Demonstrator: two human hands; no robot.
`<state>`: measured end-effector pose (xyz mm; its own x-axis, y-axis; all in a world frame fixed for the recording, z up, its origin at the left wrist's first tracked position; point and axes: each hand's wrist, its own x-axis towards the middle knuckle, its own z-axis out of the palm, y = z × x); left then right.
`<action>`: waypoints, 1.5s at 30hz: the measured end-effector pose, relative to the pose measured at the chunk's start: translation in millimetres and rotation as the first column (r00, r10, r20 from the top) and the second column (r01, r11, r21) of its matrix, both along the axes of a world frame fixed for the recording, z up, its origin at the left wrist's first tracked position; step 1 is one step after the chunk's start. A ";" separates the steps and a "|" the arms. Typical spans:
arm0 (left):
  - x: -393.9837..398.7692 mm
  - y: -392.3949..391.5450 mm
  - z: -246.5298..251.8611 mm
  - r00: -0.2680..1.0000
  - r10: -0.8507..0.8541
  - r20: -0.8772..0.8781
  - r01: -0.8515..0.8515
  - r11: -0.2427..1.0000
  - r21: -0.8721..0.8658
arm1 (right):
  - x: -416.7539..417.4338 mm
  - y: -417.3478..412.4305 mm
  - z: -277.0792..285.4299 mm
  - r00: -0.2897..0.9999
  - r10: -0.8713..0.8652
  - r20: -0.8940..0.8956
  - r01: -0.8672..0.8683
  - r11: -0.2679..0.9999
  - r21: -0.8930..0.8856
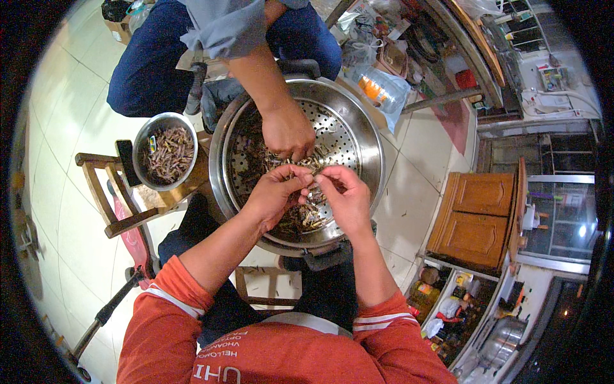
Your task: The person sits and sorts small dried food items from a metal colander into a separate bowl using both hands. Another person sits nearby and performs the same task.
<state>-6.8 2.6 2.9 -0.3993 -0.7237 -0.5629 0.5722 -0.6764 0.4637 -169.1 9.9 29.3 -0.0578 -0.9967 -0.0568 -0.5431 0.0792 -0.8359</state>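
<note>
My left hand [278, 192] and my right hand [346, 194] meet above a round steel steamer pan [352, 113] with a perforated bottom. Thumb and fingertips of both hands pinch one small brown piece [315, 175], mostly hidden by the fingers. Beneath them, a heap of slender brown and yellowish pieces [312, 218] covers much of the perforated bottom; I cannot tell exactly what they are. Across from me another person's hand [289, 129] reaches down into the same heap. A steel bowl [187, 127] left of the pan holds many similar purplish-brown pieces [170, 156].
The bowl stands on a wooden stool [156, 213] beside a dark phone [126, 162]. A pink scooter [132, 235] is on the tiled floor at left. Right of the pan are a large plastic bottle [381, 89] and a wooden cabinet [479, 216]. The other person's knees border the far side.
</note>
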 end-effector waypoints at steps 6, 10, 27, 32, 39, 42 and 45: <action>-0.6 1.7 -2.7 0.997 -0.007 0.080 0.013 0.997 -0.075 | 8.6 1.0 -2.0 0.968 -0.119 0.220 0.088 0.986 0.143; -1.8 1.4 -4.9 0.988 -0.037 0.152 0.058 0.989 -0.134 | 7.2 0.7 -2.3 0.953 -0.144 0.269 0.085 0.972 0.218; 18.1 -15.5 -0.5 0.974 0.220 -0.054 -0.224 0.971 -0.086 | -51.1 -27.3 21.0 0.931 0.365 0.011 -0.354 0.896 0.269; 19.9 -14.0 1.5 0.987 0.161 -0.008 -0.161 0.982 -0.101 | -6.0 -43.7 8.2 0.770 0.215 -0.600 -0.236 0.971 0.045; 14.6 -14.0 -2.2 0.998 0.061 -0.004 -0.061 0.992 -0.111 | -15.0 -77.5 -57.8 0.828 0.164 -0.536 -0.187 0.982 0.011; 15.6 -13.7 -5.4 0.996 0.068 0.058 -0.062 0.993 -0.101 | -9.6 -73.8 -35.7 0.934 0.143 -0.328 -0.159 0.987 -0.021; 15.4 -13.1 -8.9 0.996 0.069 0.047 -0.067 0.997 -0.041 | 6.5 -48.3 14.1 0.963 0.223 -0.154 -0.227 0.974 -0.013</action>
<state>8.6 -10.5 -5.9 -0.3213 -0.7703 -0.5509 0.5928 -0.6172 0.5174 -162.6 -38.4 43.4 0.1627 -0.9861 -0.0340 -0.6640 -0.0840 -0.7430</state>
